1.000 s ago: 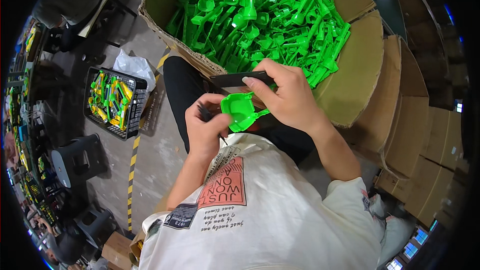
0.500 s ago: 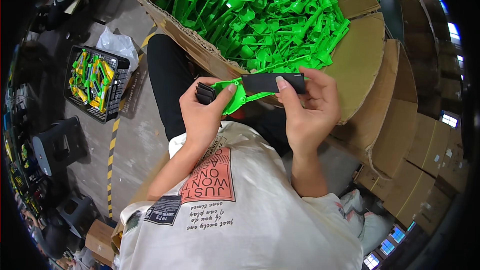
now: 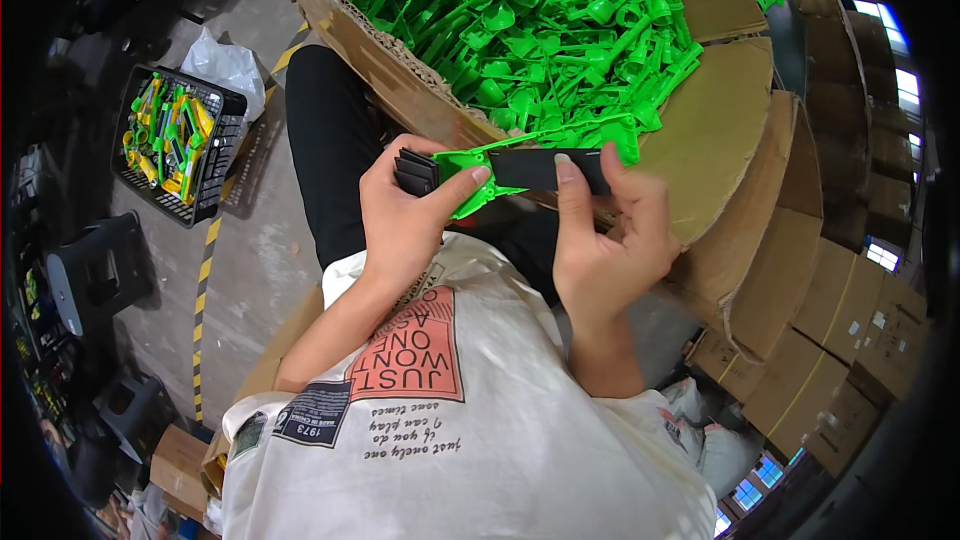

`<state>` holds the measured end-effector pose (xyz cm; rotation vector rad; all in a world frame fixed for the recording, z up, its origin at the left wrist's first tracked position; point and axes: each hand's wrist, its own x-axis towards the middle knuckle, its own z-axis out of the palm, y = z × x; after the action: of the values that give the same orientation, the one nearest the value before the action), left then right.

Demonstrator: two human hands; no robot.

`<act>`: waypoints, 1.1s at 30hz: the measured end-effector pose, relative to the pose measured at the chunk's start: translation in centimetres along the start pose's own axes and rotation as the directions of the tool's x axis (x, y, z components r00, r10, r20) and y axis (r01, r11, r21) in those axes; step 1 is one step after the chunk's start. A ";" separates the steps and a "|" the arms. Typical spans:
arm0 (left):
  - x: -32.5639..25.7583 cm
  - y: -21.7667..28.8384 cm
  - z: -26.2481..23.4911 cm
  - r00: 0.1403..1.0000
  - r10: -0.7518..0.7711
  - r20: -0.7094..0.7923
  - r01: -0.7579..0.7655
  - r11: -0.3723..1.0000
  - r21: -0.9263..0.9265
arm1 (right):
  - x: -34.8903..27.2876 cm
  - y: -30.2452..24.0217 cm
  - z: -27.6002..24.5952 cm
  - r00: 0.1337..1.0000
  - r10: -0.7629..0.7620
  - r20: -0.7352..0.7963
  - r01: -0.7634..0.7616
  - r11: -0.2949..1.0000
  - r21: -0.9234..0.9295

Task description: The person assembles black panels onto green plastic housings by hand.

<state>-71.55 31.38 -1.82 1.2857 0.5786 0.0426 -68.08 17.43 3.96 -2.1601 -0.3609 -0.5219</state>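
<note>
My left hand [image 3: 400, 215] is closed round one end of a long green plastic shell [image 3: 460, 161], its thumb pressing on the shell. A small stack of flat black strips [image 3: 414, 172] is tucked between that hand's fingers. Another black strip [image 3: 525, 169] lies lengthwise along the shell. My right hand [image 3: 612, 245] pinches this strip near its outer end, thumb on the front face. Its other fingers are slightly blurred and partly behind the strip and shell.
A large cardboard box [image 3: 735, 150] full of green plastic parts [image 3: 540, 50] stands just beyond my hands. On the left floor are a black crate [image 3: 232, 145] of green and yellow pieces, a plastic bag [image 3: 222, 70] and a dark stool [image 3: 100, 270]. Cartons [image 3: 850, 300] are stacked at right.
The black strip has come down along the green shell, whose far end now shows beyond it near my right fingers. The whole view has shifted slightly.
</note>
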 end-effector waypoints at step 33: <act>1.3 1.4 0.6 0.983 0.185 -0.005 -0.170 0.915 0.366 | 5.0 2.4 -3.7 0.983 -0.038 0.179 0.087 0.959 -0.270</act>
<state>-69.83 31.73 -0.97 1.7022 0.5160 0.1160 -63.59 13.43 6.75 -2.4814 -0.4760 -0.4430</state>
